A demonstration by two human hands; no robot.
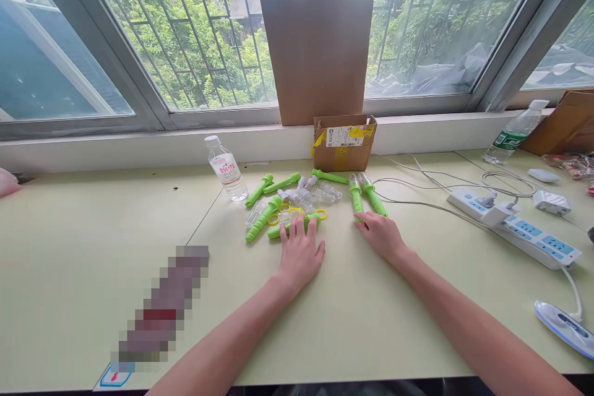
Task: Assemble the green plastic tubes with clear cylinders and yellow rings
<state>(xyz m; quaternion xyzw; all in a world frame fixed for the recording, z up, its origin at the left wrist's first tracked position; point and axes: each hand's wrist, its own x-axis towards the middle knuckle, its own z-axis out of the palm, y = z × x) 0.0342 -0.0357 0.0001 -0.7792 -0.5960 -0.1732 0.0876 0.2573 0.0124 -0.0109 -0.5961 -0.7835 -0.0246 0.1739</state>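
Note:
My left hand (pixel 301 257) lies palm down with its fingers spread, the fingertips over a green plastic stick (pixel 278 231). A yellow ring (pixel 322 215) lies beside that stick. At the lower end of a green stick with a clear tip (pixel 356 197), my right hand (pixel 381 235) has its fingers closed together on the stick's end. A second clear-tipped green stick (pixel 375 199) lies alongside it. Several more green sticks, such as one (pixel 263 219) left of my left hand, lie in a loose pile with clear plastic caps (pixel 304 200) and small white parts (pixel 312 181).
Behind the pile stands a cardboard box (pixel 341 158). A water bottle (pixel 227 168) is at its left, another bottle (pixel 515 133) at the far right. A power strip (pixel 515 226) with cables lies right. A blurred-out item (pixel 162 306) is on the table (pixel 83 247) at left.

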